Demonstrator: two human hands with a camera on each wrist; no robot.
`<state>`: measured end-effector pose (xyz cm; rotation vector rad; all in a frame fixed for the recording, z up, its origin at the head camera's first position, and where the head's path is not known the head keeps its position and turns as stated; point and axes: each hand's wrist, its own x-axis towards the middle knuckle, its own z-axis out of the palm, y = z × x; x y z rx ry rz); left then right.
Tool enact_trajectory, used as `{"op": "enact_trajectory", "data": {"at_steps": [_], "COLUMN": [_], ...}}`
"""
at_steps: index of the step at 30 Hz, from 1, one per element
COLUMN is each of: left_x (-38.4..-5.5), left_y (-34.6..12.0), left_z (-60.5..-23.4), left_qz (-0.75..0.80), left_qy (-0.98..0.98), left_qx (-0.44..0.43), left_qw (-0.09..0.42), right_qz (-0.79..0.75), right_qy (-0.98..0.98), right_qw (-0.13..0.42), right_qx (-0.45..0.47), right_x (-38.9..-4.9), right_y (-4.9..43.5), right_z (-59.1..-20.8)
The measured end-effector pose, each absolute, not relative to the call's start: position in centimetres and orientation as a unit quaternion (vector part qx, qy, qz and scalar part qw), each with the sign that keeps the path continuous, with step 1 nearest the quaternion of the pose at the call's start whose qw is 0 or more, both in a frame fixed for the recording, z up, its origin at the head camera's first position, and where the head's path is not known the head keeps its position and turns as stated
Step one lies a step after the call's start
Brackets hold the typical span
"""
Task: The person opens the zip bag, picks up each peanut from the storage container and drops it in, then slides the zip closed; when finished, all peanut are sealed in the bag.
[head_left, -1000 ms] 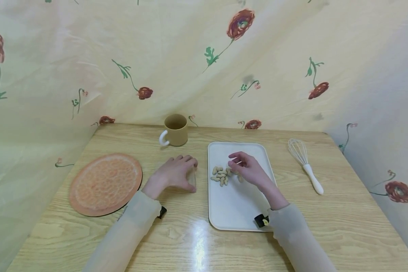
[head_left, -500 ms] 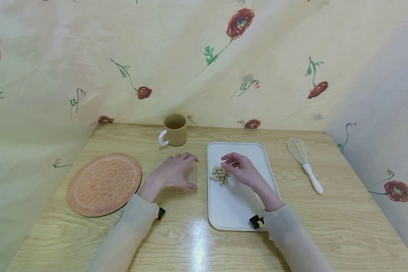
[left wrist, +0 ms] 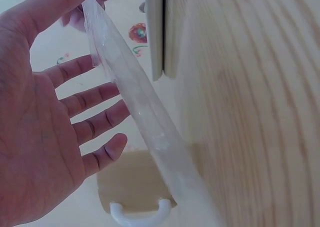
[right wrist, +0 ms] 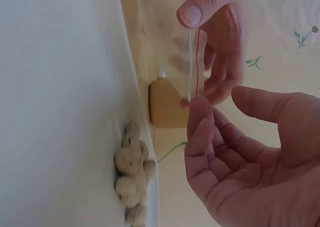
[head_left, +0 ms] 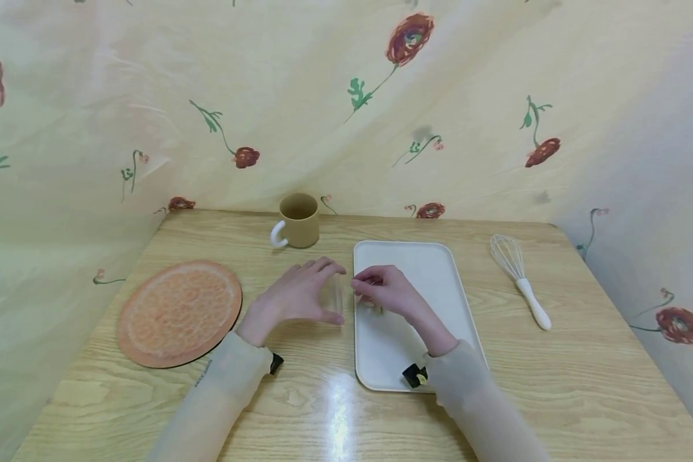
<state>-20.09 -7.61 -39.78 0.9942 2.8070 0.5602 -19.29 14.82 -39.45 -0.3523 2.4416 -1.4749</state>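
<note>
My left hand (head_left: 300, 292) holds a clear zip bag (left wrist: 145, 104) at its mouth, thumb at one end and fingers toward the other. A red line runs along the bag's seal strip (right wrist: 196, 62) in the right wrist view. My right hand (head_left: 389, 292) hovers over the left edge of the white tray (head_left: 404, 359), fingertips right at the bag's mouth. Its fingers are bent and its thumb stands apart from them, with nothing visible between. Several peanuts (right wrist: 129, 179) lie in a small heap on the tray, mostly hidden under the right hand in the head view.
A tan mug (head_left: 300, 224) with a white handle stands behind the left hand. At the left lies a round orange patterned mat (head_left: 179, 314). A white whisk (head_left: 522, 282) rests right of the tray. Floral cloth (head_left: 323, 96) hangs behind the wooden table (head_left: 583, 385).
My right hand has moved left across the tray, over the peanuts, to the bag's mouth. The left hand has shifted slightly right with the bag.
</note>
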Motion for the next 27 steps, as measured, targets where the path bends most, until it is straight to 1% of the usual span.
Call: {"op": "enact_trajectory", "data": {"at_steps": [9, 20, 27], "left_x": [-19.6, -19.3, -19.2], "left_y": [-6.9, -6.5, -6.6], "left_z": [-39.3, -39.6, -39.7], "left_qz": [0.173, 0.171, 0.161], "left_qy": [0.922, 0.919, 0.920], "left_qx": [0.344, 0.354, 0.357], "left_qw": [0.036, 0.025, 0.026], "right_qz": [-0.510, -0.520, -0.540], "right_qy": [0.836, 0.830, 0.816], "right_qw": [0.169, 0.173, 0.194], "right_qx": [-0.116, -0.104, -0.075], "right_x": [-19.1, -18.9, -19.0], "right_y": [13.2, 13.0, 13.2], "right_z": [-39.5, -39.9, -40.3]}}
